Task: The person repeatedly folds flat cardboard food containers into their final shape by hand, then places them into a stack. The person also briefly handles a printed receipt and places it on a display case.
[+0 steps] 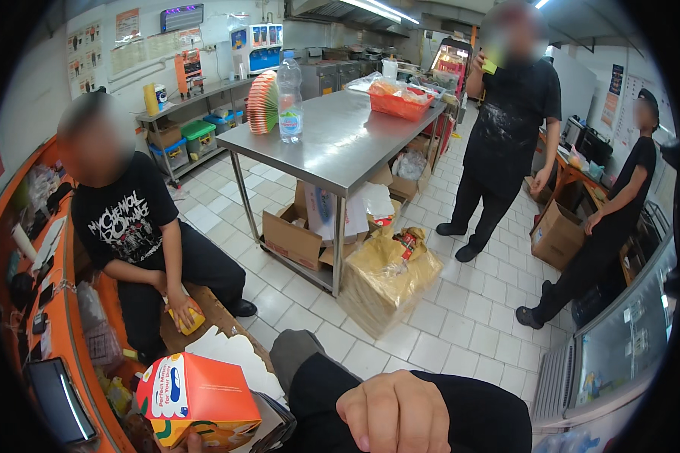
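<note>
Red carton (208, 392) near orange counter edge (79, 355)

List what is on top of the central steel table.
A bottle, a curved striped stack beside it and a filled red basket with clear plastic by it. The basket hides the base of the white cup behind, and its walls cover what lies deeper inside.

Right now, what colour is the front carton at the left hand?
The front carton is mostly orange-red with a white panel; head view shows it.
</note>
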`<action>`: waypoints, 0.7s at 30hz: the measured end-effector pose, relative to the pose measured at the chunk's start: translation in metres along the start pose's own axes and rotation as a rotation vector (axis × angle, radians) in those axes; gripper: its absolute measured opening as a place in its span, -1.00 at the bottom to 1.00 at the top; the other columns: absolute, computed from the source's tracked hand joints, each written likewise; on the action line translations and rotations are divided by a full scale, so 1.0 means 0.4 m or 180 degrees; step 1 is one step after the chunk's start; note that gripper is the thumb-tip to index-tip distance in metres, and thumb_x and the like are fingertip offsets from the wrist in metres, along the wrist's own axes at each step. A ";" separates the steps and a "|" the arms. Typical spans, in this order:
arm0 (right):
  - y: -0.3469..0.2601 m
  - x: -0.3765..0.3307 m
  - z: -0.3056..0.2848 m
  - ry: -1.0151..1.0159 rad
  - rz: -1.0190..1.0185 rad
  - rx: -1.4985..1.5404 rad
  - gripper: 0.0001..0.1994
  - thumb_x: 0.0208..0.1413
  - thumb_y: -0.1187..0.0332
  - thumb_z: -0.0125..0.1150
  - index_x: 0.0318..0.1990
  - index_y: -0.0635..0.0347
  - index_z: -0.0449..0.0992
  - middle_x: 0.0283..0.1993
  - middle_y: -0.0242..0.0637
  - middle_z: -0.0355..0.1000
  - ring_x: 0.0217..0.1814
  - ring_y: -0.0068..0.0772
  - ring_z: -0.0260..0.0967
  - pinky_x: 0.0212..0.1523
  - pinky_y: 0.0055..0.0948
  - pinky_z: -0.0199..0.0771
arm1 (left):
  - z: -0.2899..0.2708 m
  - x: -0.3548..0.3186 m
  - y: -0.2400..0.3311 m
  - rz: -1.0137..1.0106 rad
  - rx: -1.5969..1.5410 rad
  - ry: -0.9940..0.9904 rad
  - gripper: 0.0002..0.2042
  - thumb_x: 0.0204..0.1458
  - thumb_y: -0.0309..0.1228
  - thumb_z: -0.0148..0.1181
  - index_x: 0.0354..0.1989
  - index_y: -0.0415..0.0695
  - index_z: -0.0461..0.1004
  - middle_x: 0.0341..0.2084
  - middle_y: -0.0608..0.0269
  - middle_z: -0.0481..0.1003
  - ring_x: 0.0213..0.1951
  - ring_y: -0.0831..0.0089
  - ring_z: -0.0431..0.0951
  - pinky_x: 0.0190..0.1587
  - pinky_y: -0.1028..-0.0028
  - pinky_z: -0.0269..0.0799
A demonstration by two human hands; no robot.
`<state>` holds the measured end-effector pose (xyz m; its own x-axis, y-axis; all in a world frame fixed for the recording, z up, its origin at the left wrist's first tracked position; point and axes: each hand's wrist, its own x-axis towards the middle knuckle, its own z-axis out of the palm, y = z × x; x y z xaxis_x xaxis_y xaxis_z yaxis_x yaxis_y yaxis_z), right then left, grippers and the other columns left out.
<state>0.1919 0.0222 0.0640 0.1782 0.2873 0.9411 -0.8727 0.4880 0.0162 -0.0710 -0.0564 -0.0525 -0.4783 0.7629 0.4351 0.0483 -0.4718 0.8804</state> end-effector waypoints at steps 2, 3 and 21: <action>-0.001 0.000 0.000 -0.0018 -0.0090 -0.0041 -0.87 -0.06 0.31 0.32 -0.40 0.16 0.59 -0.31 -0.27 0.51 -0.30 -0.34 0.48 -0.29 -0.48 0.45 | -0.007 -0.002 0.004 -0.0221 0.0235 0.0087 -0.58 0.03 -0.60 0.18 0.09 -0.39 0.29 -0.15 0.03 0.48 -0.21 0.31 0.49 -0.09 0.39 0.41; -0.005 0.000 0.000 -0.0051 -0.0170 -0.0100 -0.87 -0.05 0.31 0.31 -0.40 0.15 0.59 -0.30 -0.27 0.51 -0.29 -0.35 0.48 -0.29 -0.48 0.45 | -0.003 0.005 0.000 -0.0313 0.0310 0.0069 -0.58 0.03 -0.59 0.19 0.08 -0.39 0.30 -0.15 0.02 0.48 -0.22 0.30 0.50 -0.09 0.38 0.42; -0.056 0.030 0.003 -0.0366 -0.1019 -0.0586 -0.86 0.03 0.27 0.27 -0.44 0.11 0.55 -0.33 -0.34 0.46 -0.31 -0.42 0.44 -0.37 -0.56 0.49 | 0.053 0.056 -0.036 -0.0075 0.0195 -0.0302 -0.57 0.03 -0.47 0.21 0.07 -0.34 0.30 -0.15 -0.02 0.49 -0.17 0.28 0.51 -0.06 0.36 0.42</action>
<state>0.2132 0.0136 0.0755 0.3670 0.0073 0.9302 -0.6832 0.6808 0.2642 -0.0638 -0.0234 -0.0514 -0.3950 0.8132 0.4274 0.0930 -0.4275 0.8992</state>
